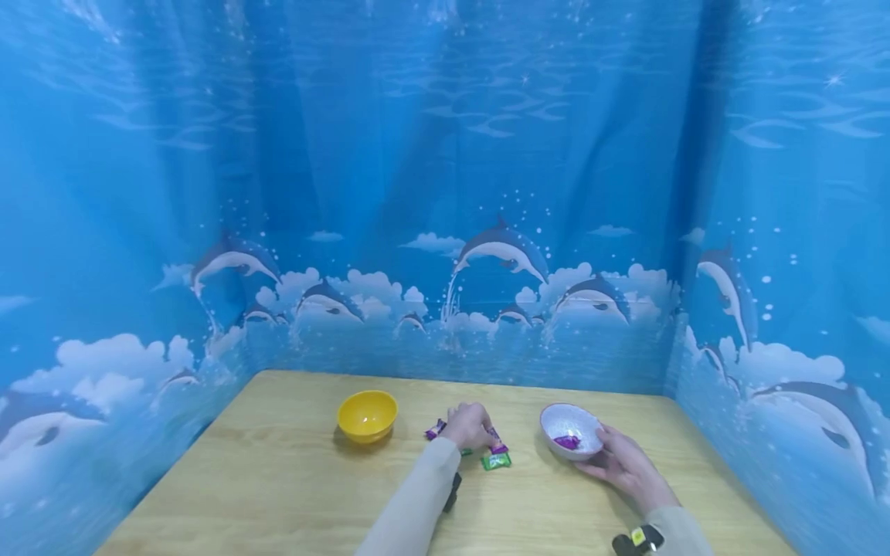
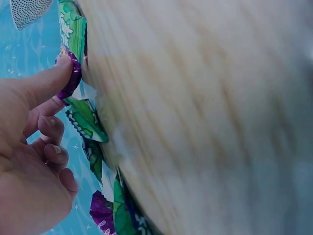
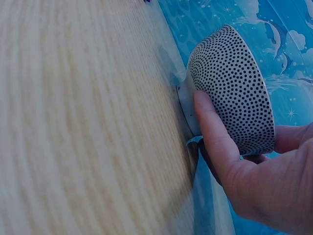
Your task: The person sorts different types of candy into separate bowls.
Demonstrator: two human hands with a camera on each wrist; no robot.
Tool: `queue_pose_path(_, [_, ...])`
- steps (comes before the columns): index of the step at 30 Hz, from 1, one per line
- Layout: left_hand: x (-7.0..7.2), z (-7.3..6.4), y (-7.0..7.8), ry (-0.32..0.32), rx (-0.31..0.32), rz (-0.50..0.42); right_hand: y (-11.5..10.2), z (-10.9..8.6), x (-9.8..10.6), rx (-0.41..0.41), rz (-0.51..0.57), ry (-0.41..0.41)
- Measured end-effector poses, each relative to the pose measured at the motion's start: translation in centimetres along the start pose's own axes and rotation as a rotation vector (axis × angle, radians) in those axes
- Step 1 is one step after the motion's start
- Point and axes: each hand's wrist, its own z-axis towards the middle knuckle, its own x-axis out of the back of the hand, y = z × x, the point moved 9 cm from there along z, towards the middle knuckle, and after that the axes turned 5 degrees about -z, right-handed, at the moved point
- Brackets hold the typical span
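Note:
My left hand (image 1: 467, 426) is over a small group of wrapped candies in the middle of the table. In the left wrist view its thumb and finger pinch a purple-wrapped candy (image 2: 74, 82), with green-wrapped candies (image 2: 87, 118) close on either side. A green candy (image 1: 497, 462) and a purple candy (image 1: 436, 429) lie beside this hand in the head view. My right hand (image 1: 629, 467) grips a white bowl (image 1: 575, 421) by its near right side. Black dots cover the bowl's outside, and one purple candy (image 1: 567, 442) lies inside.
A yellow bowl (image 1: 368, 417) stands on the left part of the wooden table (image 1: 292, 479). Blue curtains (image 1: 389, 193) printed with dolphins enclose the table at the back and both sides.

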Motion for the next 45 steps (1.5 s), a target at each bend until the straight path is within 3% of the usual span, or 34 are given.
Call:
queue_pose_path(5, [-0.2,0.1,0.0,0.016,-0.018,-0.012,0.0,0.0,0.1,-0.008,-0.015,0.014])
queue_pose_path(10, [0.0,0.0,0.4,0.030,-0.056,-0.105,0.0,0.2,0.3,-0.005,-0.013,0.018])
queue_pose_path(21, [0.7,-0.5,0.5,0.071,0.013,-0.284,0.1,0.2,0.3,0.007,-0.040,0.010])
queue_pose_path(29, [0.9,-0.2,2.0,0.069,-0.044,-0.283,0.2,0.3,0.4,-0.009,-0.019,0.011])
queue_pose_path(37, [0.5,0.1,2.1,0.063,0.002,-0.422,0.1,0.2,0.4,-0.008,-0.012,0.002])
queue_pose_path(45, [-0.2,0.1,3.1,0.068,-0.032,-0.534,0.1,0.3,0.3,-0.002,-0.009,0.006])
